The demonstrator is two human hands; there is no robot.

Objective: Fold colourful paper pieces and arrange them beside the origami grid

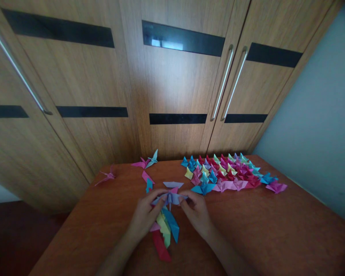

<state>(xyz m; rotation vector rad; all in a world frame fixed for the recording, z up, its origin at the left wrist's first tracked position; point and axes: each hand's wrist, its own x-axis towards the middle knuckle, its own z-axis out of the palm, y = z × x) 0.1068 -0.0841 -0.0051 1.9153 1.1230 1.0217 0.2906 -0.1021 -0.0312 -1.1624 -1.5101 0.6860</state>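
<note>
A lavender origami crane is held above the table between both hands. My left hand pinches its left wing between thumb and fingers. The right wing is pinched by my right hand. Below the crane lie folded paper pieces: a blue one, a yellow one and a red one, with a bit of pink beside them. Just beyond the hands is a flat lavender piece, and a blue piece lies to its left.
Many colourful folded cranes stand in rows at the back right of the brown table. A pink crane sits at the left; a light-blue one stands at the back edge. Wooden cabinet doors rise behind.
</note>
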